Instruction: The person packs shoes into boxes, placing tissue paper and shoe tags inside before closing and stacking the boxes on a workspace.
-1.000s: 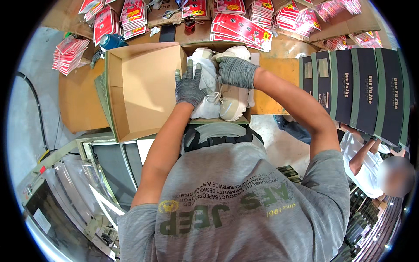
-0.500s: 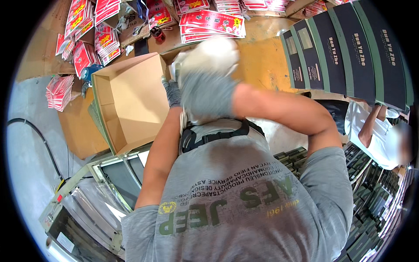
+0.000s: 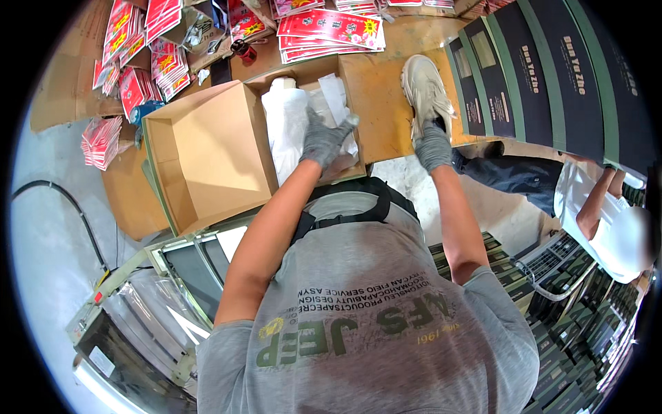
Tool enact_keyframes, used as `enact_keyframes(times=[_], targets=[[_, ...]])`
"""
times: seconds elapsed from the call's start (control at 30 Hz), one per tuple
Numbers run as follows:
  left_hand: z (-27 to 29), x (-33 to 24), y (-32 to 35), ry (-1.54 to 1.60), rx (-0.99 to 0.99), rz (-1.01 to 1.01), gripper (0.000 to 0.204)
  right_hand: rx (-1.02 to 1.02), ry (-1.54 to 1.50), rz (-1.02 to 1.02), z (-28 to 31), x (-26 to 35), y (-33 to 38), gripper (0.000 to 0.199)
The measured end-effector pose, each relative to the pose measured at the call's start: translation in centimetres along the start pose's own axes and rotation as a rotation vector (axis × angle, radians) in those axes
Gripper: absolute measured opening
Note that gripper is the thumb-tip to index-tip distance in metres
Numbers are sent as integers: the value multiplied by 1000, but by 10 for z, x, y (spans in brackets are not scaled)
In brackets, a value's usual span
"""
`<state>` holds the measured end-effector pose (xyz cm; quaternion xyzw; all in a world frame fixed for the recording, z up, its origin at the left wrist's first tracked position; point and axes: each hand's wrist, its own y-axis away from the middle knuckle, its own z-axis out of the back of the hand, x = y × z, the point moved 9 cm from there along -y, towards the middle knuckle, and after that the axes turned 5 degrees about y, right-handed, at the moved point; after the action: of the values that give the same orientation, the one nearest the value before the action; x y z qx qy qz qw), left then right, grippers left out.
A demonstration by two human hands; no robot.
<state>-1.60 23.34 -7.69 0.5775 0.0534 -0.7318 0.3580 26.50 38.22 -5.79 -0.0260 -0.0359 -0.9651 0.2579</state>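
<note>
My right hand, in a grey knit glove, grips a beige sneaker by its heel end, the toe pointing away from me over the table. My left hand, also gloved, rests over white tissue paper in an open shoebox. Its fingers are spread, with the thumb stretched to the right. A bundle in white paper lies in the box beside that hand; what the paper covers is hidden. The box's lid is folded open to the left, its tan inside facing up.
Dark shoeboxes with green edges are stacked at the right. Red printed cards lie in piles along the back, near a small dark red bottle. Another person stands at far right. A machine is at lower left.
My right hand has swung from in front of my chest to the right, carrying the sneaker. My left hand has shifted right over the box, where the white paper now shows.
</note>
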Motion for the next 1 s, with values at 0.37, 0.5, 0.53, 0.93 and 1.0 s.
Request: enact_keyframes(times=[0.37, 0.5, 0.53, 0.93, 1.0], targets=[[245, -75, 62, -243, -155, 59, 38, -357, -529, -137, 48, 23, 49, 41], [466, -48, 106, -909, -297, 21, 39, -100, -830, -73, 57, 89, 45, 38], [498, -52, 119, -1040, -450, 167, 45, -24, -902, -59, 55, 111, 39, 39], [197, -52, 97, -991, -96, -583, 52, 752, -1379, -213, -112, 268, 18, 67], [191, -3, 79, -963, -80, -417, 65, 703, -1456, -257, -116, 259, 12, 66]])
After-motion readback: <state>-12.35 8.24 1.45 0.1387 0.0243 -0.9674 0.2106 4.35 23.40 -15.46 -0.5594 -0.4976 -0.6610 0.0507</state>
